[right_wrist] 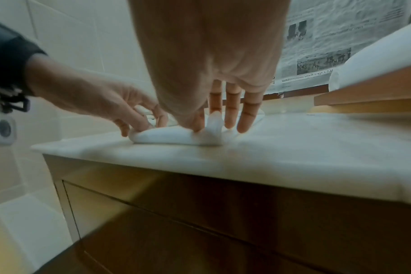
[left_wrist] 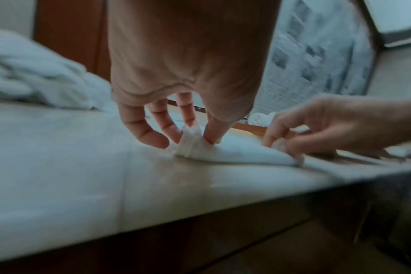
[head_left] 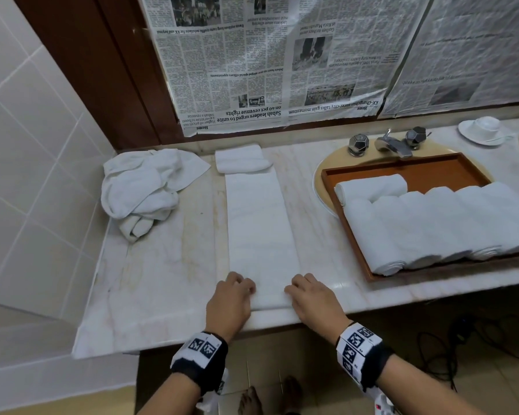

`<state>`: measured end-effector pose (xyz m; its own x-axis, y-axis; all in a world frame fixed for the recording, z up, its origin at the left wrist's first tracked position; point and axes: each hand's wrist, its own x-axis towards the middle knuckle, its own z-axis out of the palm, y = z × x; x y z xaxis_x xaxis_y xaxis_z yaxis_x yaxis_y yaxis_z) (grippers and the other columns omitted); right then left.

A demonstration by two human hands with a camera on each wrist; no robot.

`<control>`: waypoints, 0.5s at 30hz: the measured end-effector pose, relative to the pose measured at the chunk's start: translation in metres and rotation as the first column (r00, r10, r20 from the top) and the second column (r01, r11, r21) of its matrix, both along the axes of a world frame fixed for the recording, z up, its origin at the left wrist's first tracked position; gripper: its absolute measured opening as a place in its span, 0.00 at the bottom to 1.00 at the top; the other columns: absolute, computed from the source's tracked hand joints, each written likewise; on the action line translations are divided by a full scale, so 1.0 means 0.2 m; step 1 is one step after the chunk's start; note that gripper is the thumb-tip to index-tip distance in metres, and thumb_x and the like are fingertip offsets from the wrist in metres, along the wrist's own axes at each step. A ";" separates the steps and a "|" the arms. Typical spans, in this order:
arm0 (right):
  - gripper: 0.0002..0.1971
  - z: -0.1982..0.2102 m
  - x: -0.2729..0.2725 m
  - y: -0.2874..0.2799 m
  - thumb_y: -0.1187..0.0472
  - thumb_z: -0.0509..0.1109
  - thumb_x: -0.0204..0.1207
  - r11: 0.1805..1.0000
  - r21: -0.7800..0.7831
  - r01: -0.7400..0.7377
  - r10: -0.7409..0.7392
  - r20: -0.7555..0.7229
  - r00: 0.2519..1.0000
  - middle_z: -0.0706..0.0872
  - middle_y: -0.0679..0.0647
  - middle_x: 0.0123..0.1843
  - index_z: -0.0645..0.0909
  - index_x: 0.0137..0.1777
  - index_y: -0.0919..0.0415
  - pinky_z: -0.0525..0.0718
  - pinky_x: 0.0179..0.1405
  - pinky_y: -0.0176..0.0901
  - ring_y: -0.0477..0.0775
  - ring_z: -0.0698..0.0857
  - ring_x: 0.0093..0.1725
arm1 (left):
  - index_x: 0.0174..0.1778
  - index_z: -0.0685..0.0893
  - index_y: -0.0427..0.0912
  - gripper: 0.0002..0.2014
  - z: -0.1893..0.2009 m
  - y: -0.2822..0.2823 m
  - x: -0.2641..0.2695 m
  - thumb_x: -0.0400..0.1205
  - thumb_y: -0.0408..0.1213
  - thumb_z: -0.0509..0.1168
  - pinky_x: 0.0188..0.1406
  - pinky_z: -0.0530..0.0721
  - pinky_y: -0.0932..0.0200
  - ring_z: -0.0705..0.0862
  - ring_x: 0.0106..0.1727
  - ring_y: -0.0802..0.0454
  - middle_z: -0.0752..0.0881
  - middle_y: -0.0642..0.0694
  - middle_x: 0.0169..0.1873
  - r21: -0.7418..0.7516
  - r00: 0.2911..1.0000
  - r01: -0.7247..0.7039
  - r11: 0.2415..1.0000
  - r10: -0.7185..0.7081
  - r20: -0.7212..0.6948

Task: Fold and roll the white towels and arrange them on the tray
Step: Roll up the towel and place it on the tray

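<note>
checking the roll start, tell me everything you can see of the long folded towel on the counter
The towel is white terry, folded into a long narrow strip lying flat on the marble counter, running from the front edge toward the wall. Its near end is curled into a small first roll, pinched by the left hand and right hand. Its far end meets a smaller folded towel.
</note>
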<state>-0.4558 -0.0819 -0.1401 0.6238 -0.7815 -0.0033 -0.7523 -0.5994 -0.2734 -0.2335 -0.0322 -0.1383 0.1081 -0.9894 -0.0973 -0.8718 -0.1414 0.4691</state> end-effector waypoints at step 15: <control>0.13 0.09 0.02 -0.10 0.58 0.64 0.83 0.953 0.295 0.068 -0.103 0.104 0.989 0.86 0.55 0.57 0.83 0.64 0.60 0.78 0.56 0.45 0.56 0.82 0.57 | 0.41 0.82 0.49 0.09 0.04 0.04 -0.03 0.70 0.48 0.64 0.29 0.70 0.56 0.82 0.39 0.48 0.82 0.54 0.34 -0.008 0.965 0.121 0.993 -0.115 0.234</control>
